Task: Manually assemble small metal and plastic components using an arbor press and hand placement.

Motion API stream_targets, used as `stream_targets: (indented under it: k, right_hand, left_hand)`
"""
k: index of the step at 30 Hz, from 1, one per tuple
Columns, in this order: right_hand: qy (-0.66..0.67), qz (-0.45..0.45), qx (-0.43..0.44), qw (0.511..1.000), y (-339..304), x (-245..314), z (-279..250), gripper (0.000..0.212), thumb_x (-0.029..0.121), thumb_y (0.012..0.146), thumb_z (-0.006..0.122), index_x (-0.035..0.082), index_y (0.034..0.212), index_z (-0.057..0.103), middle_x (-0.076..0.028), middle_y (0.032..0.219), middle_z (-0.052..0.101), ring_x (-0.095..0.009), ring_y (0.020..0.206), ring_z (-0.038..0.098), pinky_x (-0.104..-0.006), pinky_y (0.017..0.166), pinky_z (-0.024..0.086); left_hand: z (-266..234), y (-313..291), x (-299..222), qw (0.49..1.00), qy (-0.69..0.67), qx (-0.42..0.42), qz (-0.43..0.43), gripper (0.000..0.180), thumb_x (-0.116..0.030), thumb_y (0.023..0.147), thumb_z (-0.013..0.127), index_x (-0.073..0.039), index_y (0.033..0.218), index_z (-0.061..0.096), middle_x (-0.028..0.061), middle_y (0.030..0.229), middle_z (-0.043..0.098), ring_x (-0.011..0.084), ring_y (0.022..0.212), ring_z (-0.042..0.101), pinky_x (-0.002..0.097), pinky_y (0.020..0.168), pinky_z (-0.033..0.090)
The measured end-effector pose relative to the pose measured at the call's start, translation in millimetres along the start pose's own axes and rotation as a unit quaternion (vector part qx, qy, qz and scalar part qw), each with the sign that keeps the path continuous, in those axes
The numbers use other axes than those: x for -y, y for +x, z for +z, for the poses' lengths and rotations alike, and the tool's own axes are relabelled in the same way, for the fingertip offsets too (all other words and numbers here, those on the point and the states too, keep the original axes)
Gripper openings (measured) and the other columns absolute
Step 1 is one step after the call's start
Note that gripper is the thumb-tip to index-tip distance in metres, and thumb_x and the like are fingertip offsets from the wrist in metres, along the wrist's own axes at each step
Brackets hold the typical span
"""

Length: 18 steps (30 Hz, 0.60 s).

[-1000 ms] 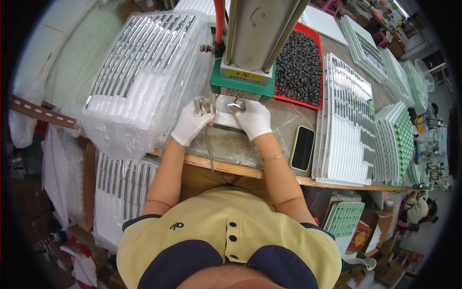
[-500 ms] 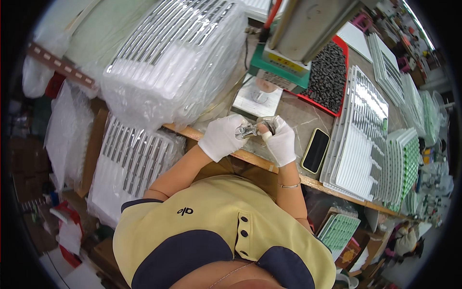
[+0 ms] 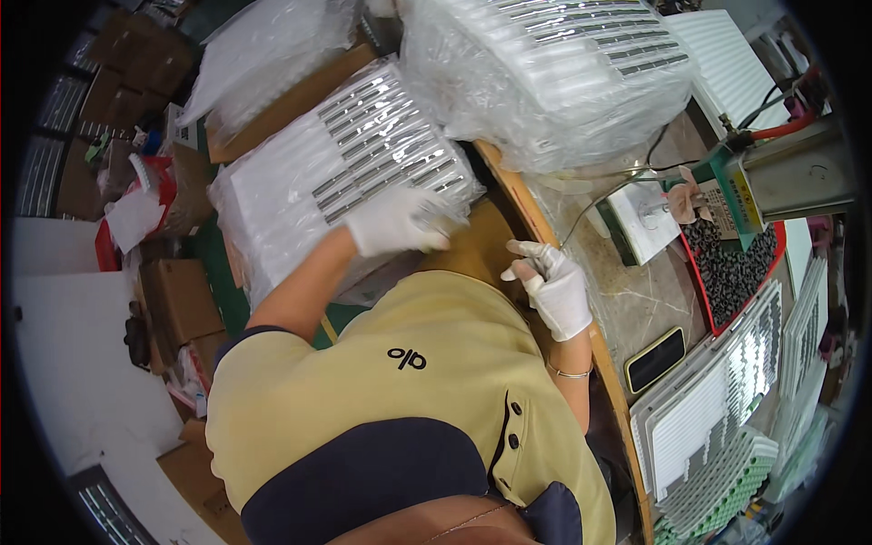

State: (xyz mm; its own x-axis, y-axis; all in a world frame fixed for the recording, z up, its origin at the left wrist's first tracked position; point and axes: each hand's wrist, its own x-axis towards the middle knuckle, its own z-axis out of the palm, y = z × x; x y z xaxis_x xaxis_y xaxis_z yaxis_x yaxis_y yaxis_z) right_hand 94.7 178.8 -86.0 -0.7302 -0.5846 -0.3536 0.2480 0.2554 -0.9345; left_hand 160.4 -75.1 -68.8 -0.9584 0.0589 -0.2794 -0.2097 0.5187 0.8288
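Observation:
My left hand (image 3: 395,222), in a white glove, is over the near edge of a plastic-wrapped tray (image 3: 282,177) with rows of shiny metal pieces (image 3: 381,127). Motion smears its fingers, which close round a shiny metal piece (image 3: 438,216) whose shape is blurred. By the wooden edge of the workbench (image 3: 595,350), my right hand (image 3: 559,291) is held up, gloved with bare fingertips. Its thumb and forefinger are apart, and nothing shows between them.
On the bench stand a press with a green block (image 3: 727,195) and a metal plate (image 3: 640,218). Near them are a red tray of small dark parts (image 3: 731,272), a phone (image 3: 654,361) and stacked white trays (image 3: 708,409). Another wrapped stack (image 3: 545,91) stands at the back.
My view has turned left. My hands, which were together on shiny metal pieces in front of the press, have parted; the left has moved over the wrapped tray.

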Motion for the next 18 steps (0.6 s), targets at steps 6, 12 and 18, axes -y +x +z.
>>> stream_targets:
  k: [6,12,18]
  right_hand:
    - [-0.029,0.006,-0.034,0.999,-3.9,-7.0,-1.4,0.023,0.008,0.086,0.061,-0.006,0.104,0.063,-0.01,0.089,0.068,-0.011,0.072,0.064,-0.0206,0.064,0.046]
    - [-0.029,-0.036,-0.089,0.995,-7.6,-12.8,-5.1,0.021,0.006,0.087,0.061,-0.005,0.104,0.063,-0.007,0.082,0.068,-0.008,0.066,0.059,-0.0193,0.059,0.043]
    - [-0.036,-0.013,-0.119,0.992,-10.1,-8.2,-5.5,0.021,0.007,0.086,0.061,-0.003,0.104,0.064,-0.003,0.073,0.067,-0.002,0.055,0.043,-0.0174,0.05,0.035]
  left_hand:
    - [-109.2,-50.9,115.2,0.952,0.169,-0.191,-0.169,0.047,-0.032,0.067,0.078,-0.003,0.101,0.064,0.0155,0.092,0.066,0.026,0.083,0.063,0.0328,0.076,0.048]
    - [-140.1,-34.6,157.3,0.925,0.343,-0.129,-0.101,0.053,-0.029,0.062,0.081,-0.001,0.103,0.063,0.0189,0.097,0.065,0.0361,0.086,0.06,0.0373,0.08,0.046]
    - [-144.8,-39.7,140.8,0.937,0.288,-0.156,-0.119,0.056,-0.031,0.06,0.082,0.0,0.102,0.063,0.0207,0.099,0.064,0.0335,0.089,0.06,0.0367,0.079,0.046]
